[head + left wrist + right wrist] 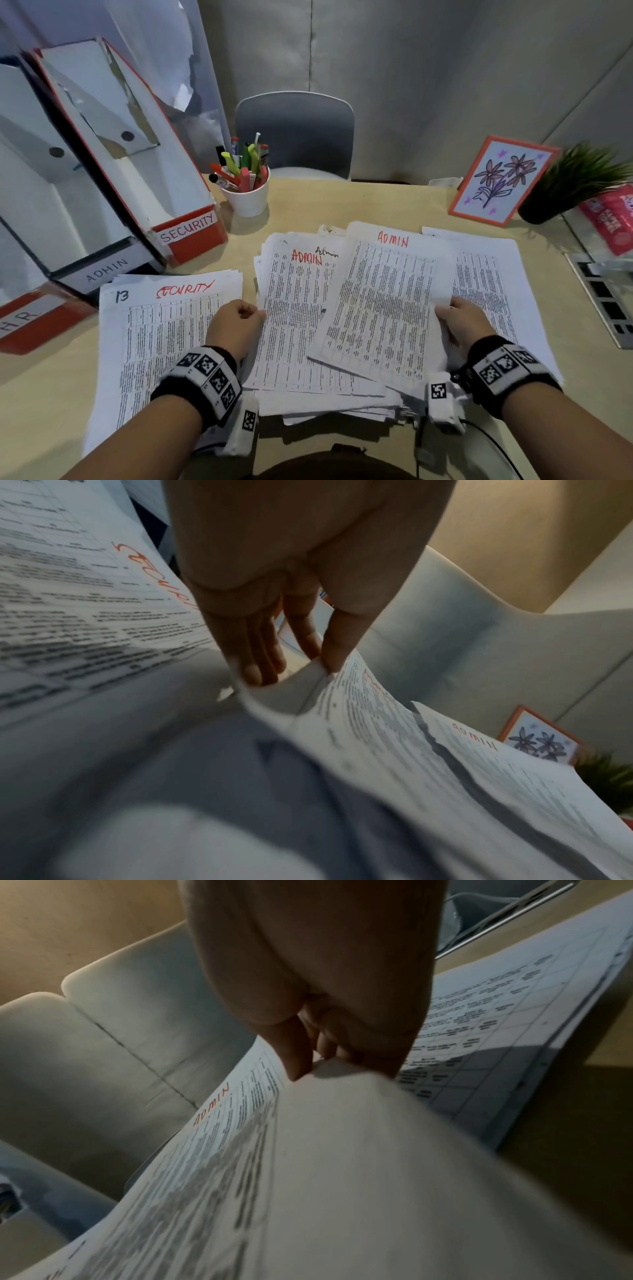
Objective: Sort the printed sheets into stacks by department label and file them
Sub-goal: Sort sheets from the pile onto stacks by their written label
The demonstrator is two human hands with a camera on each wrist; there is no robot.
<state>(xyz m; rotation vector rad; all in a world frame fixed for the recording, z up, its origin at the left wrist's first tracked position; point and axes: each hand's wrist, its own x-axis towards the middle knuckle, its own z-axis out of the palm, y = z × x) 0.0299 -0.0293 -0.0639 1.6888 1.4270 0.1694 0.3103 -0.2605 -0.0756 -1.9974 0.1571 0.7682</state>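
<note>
A stack headed SECURITY (171,315) lies at the left of the desk. A thick middle pile with ADMIN on top (301,308) lies beside it. My right hand (455,317) pinches the right edge of a loose ADMIN sheet (383,308) lifted over the middle pile; thumb and fingers pinch that sheet (308,1110) in the right wrist view. My left hand (236,317) pinches the left edge of the middle pile's top sheet (342,696), thumb on top, fingers beneath. Another stack (489,284) lies at the right. File boxes labelled SECURITY (188,226), ADMIN (106,265) and HR (24,318) stand at the left.
A white cup of pens and markers (245,181) stands behind the papers. A framed flower drawing (501,180), a potted plant (575,181) and a pink packet (609,216) sit at the back right. A grey chair (294,133) faces the desk.
</note>
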